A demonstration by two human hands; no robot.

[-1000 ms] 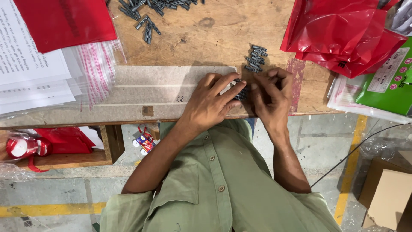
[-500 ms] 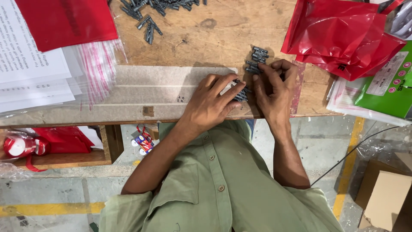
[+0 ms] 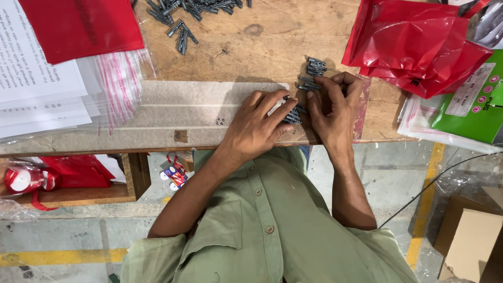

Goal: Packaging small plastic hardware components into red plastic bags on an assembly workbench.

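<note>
The head view looks straight down on a wooden table (image 3: 251, 47) with both hands at its near edge. The left hand (image 3: 257, 131) lies palm down on a strip of clear tape (image 3: 157, 112) that runs along the table edge, its fingers stretched rightward and pinched onto a small bundle of grey screws (image 3: 292, 114). The right hand (image 3: 332, 112) sits just to the right, fingers curled inward, its fingertips touching the same bundle from the other side, so the screws are held between the two hands. Just beyond the right fingers, a few more loose screws (image 3: 313, 71) lie in a short row on the bare wood. A bigger scatter of grey screws (image 3: 183, 13) lies at the far edge, well apart from the hands. Red plastic bags (image 3: 414, 42) are heaped at the far right, with a green packet (image 3: 474, 105) beside them. At the far left sit a red sheet (image 3: 84, 26), white papers (image 3: 36, 89) and clear bags with red stripes (image 3: 120, 86). A green shirt (image 3: 262, 230) fills the near middle.
</note>
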